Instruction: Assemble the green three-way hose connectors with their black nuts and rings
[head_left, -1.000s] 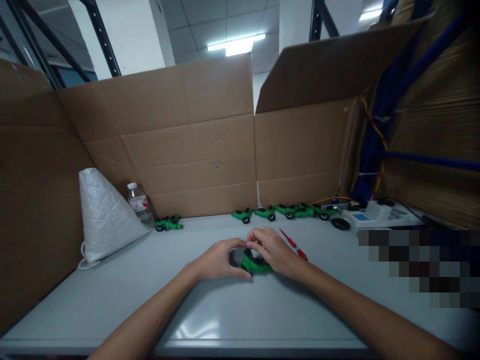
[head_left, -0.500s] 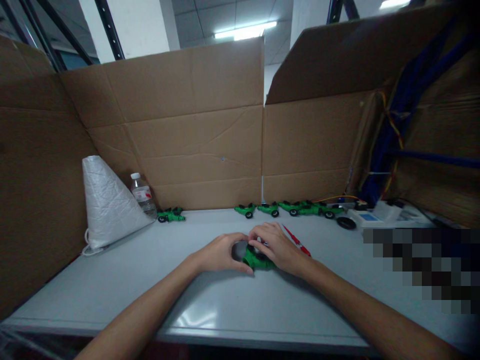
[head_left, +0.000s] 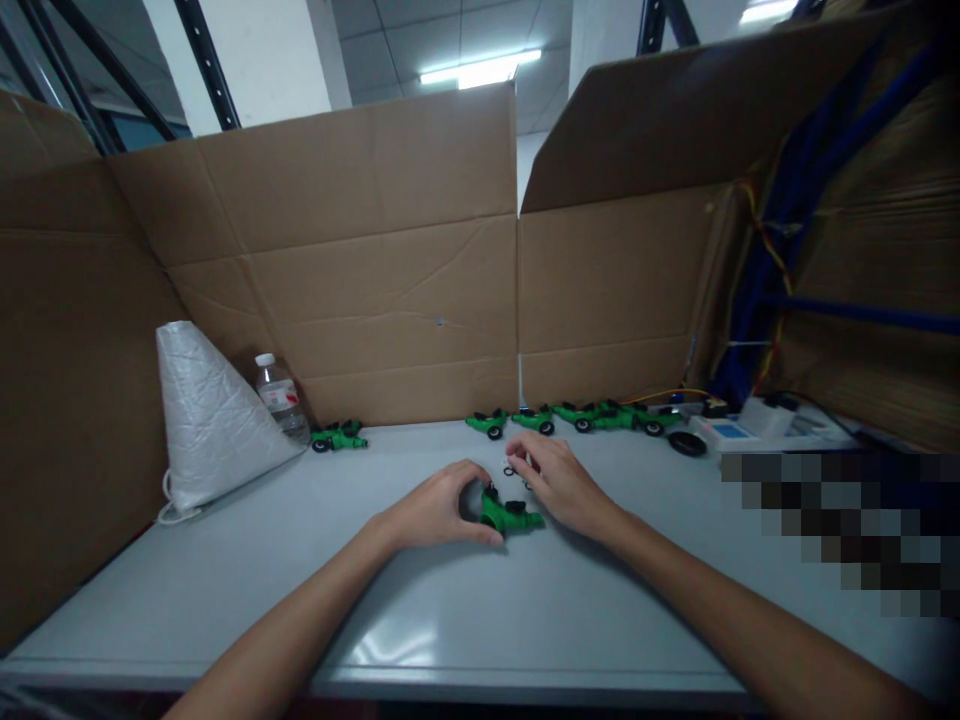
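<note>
My left hand point(head_left: 439, 507) curves its thumb and fingers around the rear end of a green toy car point(head_left: 508, 516), which has dark parts on top. The car rests low over the table with its narrow nose to the right. Just beyond it, my right hand point(head_left: 559, 482) hovers with curled fingers slightly apart, the fingertips beside a small black-and-white wheel-like ring point(head_left: 509, 470). A second small ring point(head_left: 528, 486) is partly hidden beneath that hand. I see nothing held between the right fingers.
Several green toy cars point(head_left: 577, 416) line the table's back edge, with another small group point(head_left: 339, 437) at left. A silvery bag point(head_left: 214, 430) and a water bottle point(head_left: 280, 398) stand there. A black ring point(head_left: 687, 443) and power strip point(head_left: 757, 430) lie right. Cardboard walls point(head_left: 375, 300) enclose the table.
My right hand has moved off the green toy car, up and away to the small rings behind it. The left hand stays on the car. The red pen-like tool is now out of sight.
</note>
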